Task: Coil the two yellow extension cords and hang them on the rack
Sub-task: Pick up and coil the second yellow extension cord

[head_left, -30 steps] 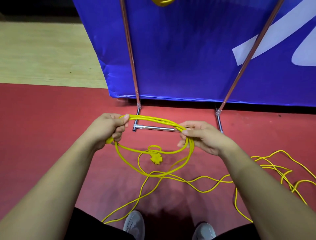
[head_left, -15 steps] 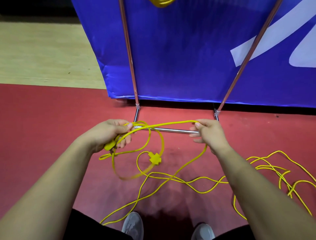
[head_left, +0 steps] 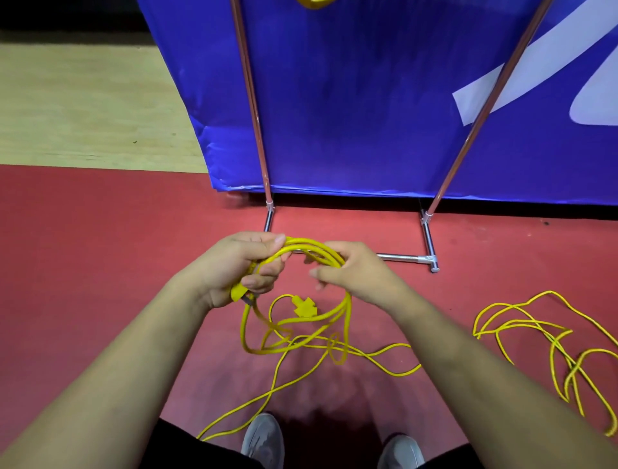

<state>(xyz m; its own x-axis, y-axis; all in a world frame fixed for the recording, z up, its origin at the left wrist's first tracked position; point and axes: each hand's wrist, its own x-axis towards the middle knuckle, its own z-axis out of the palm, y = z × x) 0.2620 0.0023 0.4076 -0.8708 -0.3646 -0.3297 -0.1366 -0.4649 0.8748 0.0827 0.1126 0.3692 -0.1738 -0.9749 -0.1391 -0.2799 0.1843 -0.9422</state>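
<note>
Markings: the blue banner (head_left: 351,100) behind the rack (head_left: 254,110) carries large white shapes, cut off at the frame edge. I cannot read them as letters.

Left hand (head_left: 247,264): the fingers are curled tight round the gathered loops of the yellow cord (head_left: 314,249), with the thumb laid over the top of the bundle. A yellow plug (head_left: 239,293) sticks out below the little finger.

Right hand (head_left: 354,274): the thumb is hooked over the same loops, which run into the palm and come out beneath it. The fingertips (head_left: 316,276) are motion-blurred, so I cannot tell how far they close, but the hand grips the cord.

Cord position: the loops arch from the left thumb across to the right thumb, with the two hands near each other. They then hang below both sets of fingers towards the red floor (head_left: 100,251). A cross-shaped yellow socket (head_left: 303,307) shows inside the hanging loops, below and between the fingers. Single strands trail from under the loops towards the grey shoes (head_left: 264,438). A loose tangle (head_left: 535,331) of yellow cord lies well apart, outboard of the right hand.

Rack: its chrome base bar (head_left: 398,257) shows just beyond the right knuckles. A yellow loop (head_left: 314,3) shows at the top edge, far beyond the fingers — mostly cropped.
</note>
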